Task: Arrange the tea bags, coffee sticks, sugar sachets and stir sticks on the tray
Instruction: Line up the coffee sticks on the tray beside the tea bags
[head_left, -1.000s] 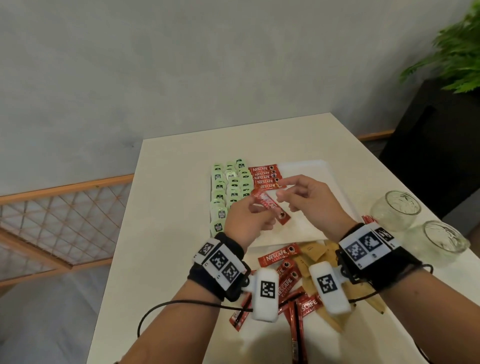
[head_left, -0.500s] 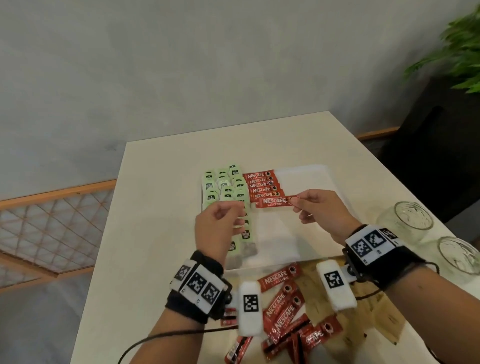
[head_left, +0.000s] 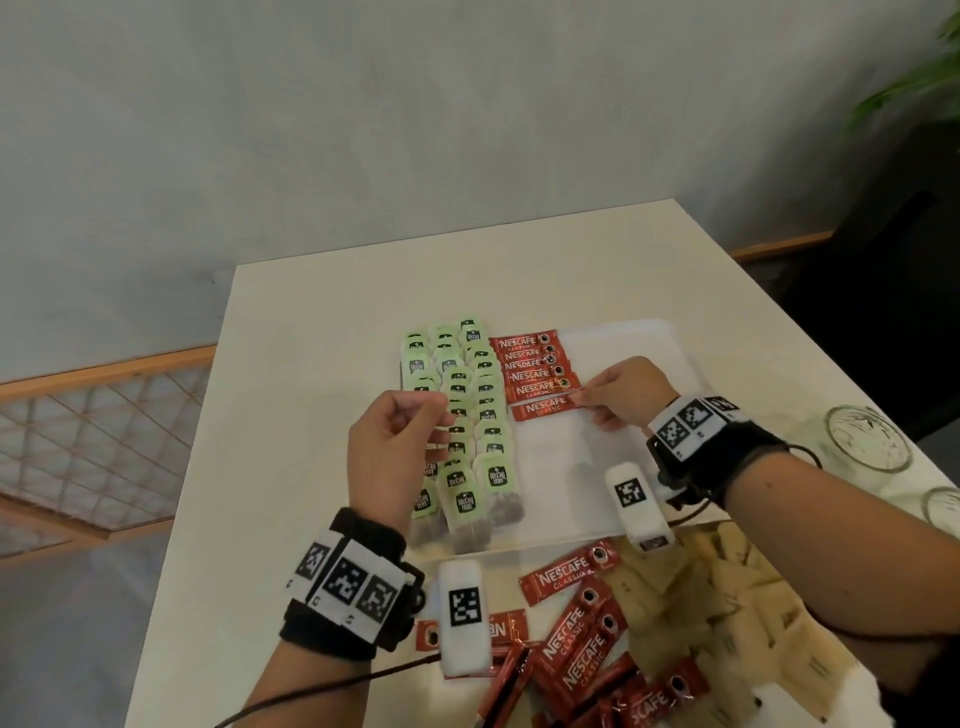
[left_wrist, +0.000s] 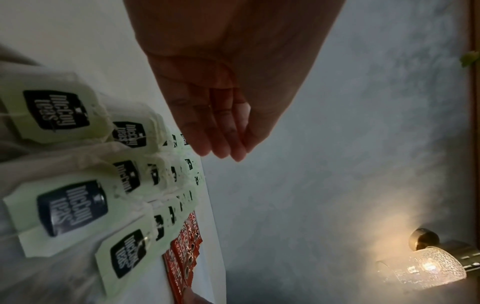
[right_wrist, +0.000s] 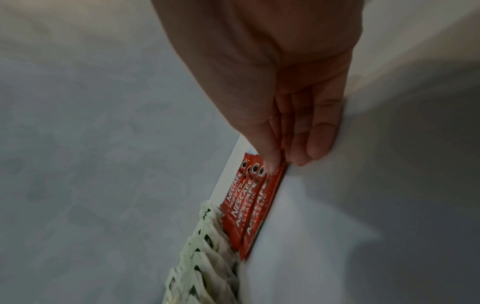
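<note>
- Right hand (head_left: 626, 393): thumb and fingers pinched on the right end of the nearest coffee stick (head_left: 543, 407), which lies flat on the white tray (head_left: 618, 343). The right wrist view shows the fingertips (right_wrist: 301, 158) pressed together at the stick's end, down against the tray surface.
- That stick sits just below a row of red coffee sticks (head_left: 535, 366), laid parallel and slightly overlapping near the tray's far edge.
- Left hand (head_left: 395, 447): holds nothing. Fingers loosely curled, thumb near the forefinger, hovering above the tea bags (head_left: 467, 415). The left wrist view shows the fingers (left_wrist: 221, 127) relaxed and close together, clear of the bags beneath.
- Tea bags: pale green tags, laid in three overlapping columns along the tray's left side, just beside the coffee stick row.
- Loose coffee sticks (head_left: 576, 639): scattered in a heap on the table (head_left: 291, 415), at the near side of the tray, off it.
- Sugar sachets (head_left: 727, 597): tan packets piled on the table right of the loose sticks, partly under the right forearm.
- Two glass jars (head_left: 867, 439) stand at the table's right edge, well apart from the tray.
- Stir sticks: cannot tell where they are.
</note>
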